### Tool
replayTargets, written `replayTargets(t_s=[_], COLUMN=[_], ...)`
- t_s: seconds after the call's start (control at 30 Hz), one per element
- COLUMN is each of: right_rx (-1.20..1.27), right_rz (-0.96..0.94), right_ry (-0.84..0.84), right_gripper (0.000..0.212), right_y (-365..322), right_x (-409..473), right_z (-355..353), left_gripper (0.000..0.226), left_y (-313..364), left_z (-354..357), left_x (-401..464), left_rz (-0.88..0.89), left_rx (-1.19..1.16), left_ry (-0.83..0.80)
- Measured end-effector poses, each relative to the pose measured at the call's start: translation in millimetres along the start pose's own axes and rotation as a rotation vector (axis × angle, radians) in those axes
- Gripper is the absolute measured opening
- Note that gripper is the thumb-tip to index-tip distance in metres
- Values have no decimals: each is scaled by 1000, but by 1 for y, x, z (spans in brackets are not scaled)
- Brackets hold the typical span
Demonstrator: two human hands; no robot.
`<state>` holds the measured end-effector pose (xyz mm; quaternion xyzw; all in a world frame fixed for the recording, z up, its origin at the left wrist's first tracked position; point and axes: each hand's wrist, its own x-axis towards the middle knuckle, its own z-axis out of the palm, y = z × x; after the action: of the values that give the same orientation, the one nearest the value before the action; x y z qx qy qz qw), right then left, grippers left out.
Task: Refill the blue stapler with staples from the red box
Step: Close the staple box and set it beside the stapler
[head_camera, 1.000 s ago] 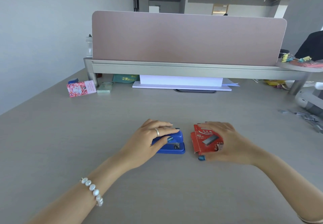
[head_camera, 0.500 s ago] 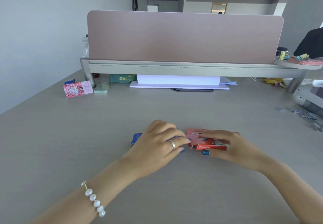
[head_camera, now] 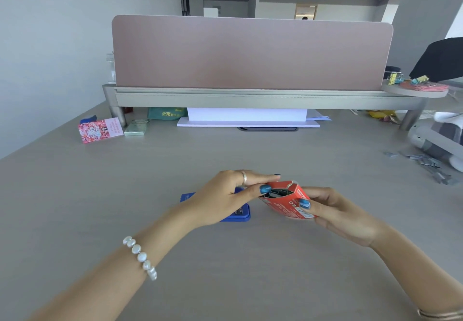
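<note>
My right hand (head_camera: 335, 213) holds the red staple box (head_camera: 288, 203) just above the desk, tilted with its open end to the left. Grey staple strips (head_camera: 278, 193) show inside the opening. My left hand (head_camera: 230, 195) reaches into that opening with thumb and forefinger pinched at the staples. The blue stapler (head_camera: 238, 214) lies flat on the desk under my left hand, which hides most of it; only its near edge and far left corner show.
A pink desk divider (head_camera: 250, 52) on a grey shelf stands at the back, with white paper (head_camera: 248, 118) under it. A pink card box (head_camera: 99, 130) lies far left. Loose staples (head_camera: 431, 165) are scattered at the far right.
My left hand left the stapler and moved to the box. My right hand lifted and tilted the red box, and its end flap is now open with staples showing.
</note>
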<state>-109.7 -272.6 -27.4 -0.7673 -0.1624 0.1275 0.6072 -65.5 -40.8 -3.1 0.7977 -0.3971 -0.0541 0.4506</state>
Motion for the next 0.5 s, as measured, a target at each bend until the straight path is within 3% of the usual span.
replayTargets(t_s=[0.13,0.5], right_rx=[31,120], right_rz=[-2,-5], right_ry=[0,-34], right_gripper=[65,64], right_y=[1,-3], right_x=[2,2], right_z=[1,6], left_gripper=[28,25], left_y=[-1,-1], left_z=[0,6], left_x=[-2,-4], left_rz=[-18,59], left_rx=[-27,0], left_ry=[-9,161])
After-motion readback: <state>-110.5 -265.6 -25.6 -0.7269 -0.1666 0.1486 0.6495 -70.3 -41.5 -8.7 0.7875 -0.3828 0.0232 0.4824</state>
